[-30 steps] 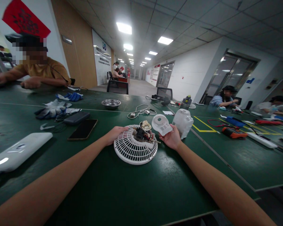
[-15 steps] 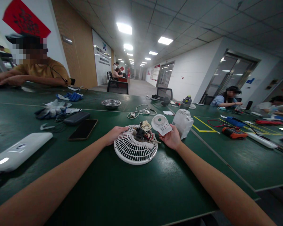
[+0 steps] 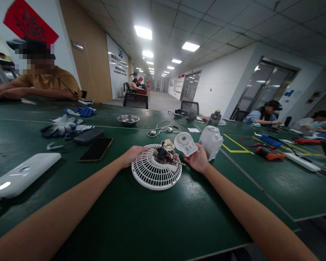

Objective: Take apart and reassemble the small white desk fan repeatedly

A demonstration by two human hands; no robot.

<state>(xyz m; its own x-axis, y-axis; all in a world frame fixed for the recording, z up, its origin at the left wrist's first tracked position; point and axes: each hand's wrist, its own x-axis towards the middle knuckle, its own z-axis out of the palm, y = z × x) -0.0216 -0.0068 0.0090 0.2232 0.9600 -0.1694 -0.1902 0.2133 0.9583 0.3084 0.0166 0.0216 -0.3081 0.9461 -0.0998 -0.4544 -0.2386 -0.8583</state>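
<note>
At far left, a glossy white, elongated plastic case lies on the dark green tabletop, its long axis running from lower left to upper right. Next comes a flat black rectangular smartphone, lying near the left forearm. The left hand touches the upper left rim of a round white plastic fan grille with radial slats; its thumb is hidden, so whether it grips cannot be told. The grille lies on the tabletop in front of the person, its motor side facing up. On it sits a dark, exposed motor assembly topped by a cream-coloured part, with a short pale rod pointing right, toward the right hand. To its right, a white vented plastic cover is raised above the tabletop; its long axis slants from upper left to lower right, the rounded end pointing up and left. The right hand grasps the cover's lower right end. Just beyond that hand stands a translucent whitish box-shaped housing, upright, with slots on top.
</note>
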